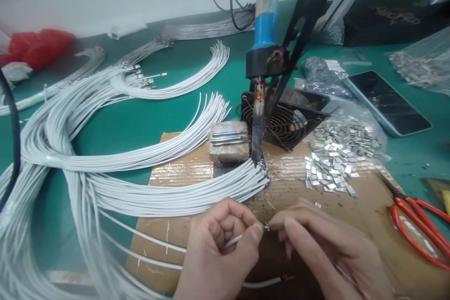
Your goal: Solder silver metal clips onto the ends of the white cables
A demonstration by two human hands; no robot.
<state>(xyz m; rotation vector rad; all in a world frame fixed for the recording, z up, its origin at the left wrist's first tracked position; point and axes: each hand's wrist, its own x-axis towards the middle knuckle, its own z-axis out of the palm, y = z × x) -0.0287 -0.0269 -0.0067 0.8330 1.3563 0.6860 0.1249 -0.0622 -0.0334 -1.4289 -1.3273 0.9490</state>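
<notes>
Your left hand (214, 249) pinches a near wire (233, 241); your right hand (333, 243) meets its tip (266, 227), grip unclear. Seemingly you're fitting that end; next calls for steady alignment.

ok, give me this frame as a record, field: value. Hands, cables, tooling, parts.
left hand: pinching a white cable near its tip
right hand: at that cable's tip; grip unclear
cable bundles: white, bent, mostly left side
blue-handled iron: upright, right of grey block
fan: partly behind the iron
metal pieces: loose pile, right
scissors: red handles, far right
phone: back right, dark screen
</notes>
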